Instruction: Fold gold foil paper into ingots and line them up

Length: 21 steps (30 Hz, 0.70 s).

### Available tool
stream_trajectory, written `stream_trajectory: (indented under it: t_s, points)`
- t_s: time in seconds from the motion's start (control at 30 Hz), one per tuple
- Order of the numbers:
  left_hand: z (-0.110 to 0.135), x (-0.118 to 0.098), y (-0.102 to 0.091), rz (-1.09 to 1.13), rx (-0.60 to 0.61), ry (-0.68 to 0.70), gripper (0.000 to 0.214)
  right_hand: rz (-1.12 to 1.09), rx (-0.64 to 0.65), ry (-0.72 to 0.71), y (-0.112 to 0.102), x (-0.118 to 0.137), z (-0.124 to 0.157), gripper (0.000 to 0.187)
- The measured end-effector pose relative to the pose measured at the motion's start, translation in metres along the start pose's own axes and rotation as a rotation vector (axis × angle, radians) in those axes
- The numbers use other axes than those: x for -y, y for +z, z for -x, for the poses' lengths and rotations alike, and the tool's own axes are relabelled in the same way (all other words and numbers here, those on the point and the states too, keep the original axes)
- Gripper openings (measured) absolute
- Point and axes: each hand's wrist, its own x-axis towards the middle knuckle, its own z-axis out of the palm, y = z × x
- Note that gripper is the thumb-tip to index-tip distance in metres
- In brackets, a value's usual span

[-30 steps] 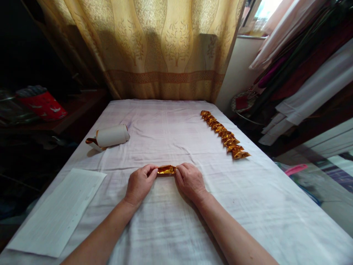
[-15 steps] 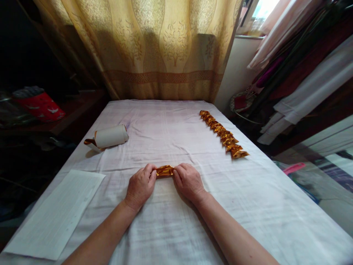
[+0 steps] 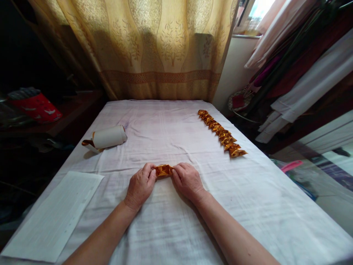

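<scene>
My left hand (image 3: 141,183) and my right hand (image 3: 188,180) pinch the two ends of a small piece of shiny gold foil paper (image 3: 163,170) over the middle of the sheet-covered surface. The foil is folded and creased between them, its ends hidden under my fingers. Beyond my right hand, a row of folded gold foil pieces (image 3: 220,133) runs back along the right side, overlapping one another. To the far left lies a roll (image 3: 109,137), pale on the outside with gold foil showing at its loose end.
A pale sheet of paper (image 3: 56,217) lies flat at the left edge. A gold curtain (image 3: 165,48) hangs behind the white cloth surface (image 3: 157,121). Clothes (image 3: 306,92) hang at the right. On a dark shelf at the left stands a red container (image 3: 37,106).
The foil between my hands looks slightly more creased and bunched, and its shine has shifted. Both hands keep their pinch. The whole view has shifted a little.
</scene>
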Motion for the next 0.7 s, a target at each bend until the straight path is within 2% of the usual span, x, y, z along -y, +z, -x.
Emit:
stream_trajectory:
  t_s: [0.13,0.27,0.37,0.53,0.7]
  points:
    - [0.001,0.0,0.002,-0.003,-0.003,0.028,0.024,-0.03,-0.039,0.086,-0.002,-0.005,0.0,0.011]
    - [0.002,-0.003,0.0,0.019,0.012,0.048,0.026,-0.092,-0.021,0.152,-0.003,-0.008,0.0,0.011]
    - [0.002,-0.004,-0.002,0.064,0.046,0.056,0.032,-0.164,-0.067,0.245,-0.004,-0.017,0.0,0.011]
    - [0.002,-0.002,-0.003,0.084,0.034,0.067,0.035,-0.268,-0.203,0.367,-0.007,-0.043,0.0,0.019]
    - [0.0,0.003,0.0,0.097,0.02,0.04,0.031,-0.25,-0.273,0.384,-0.016,-0.067,-0.009,0.028]
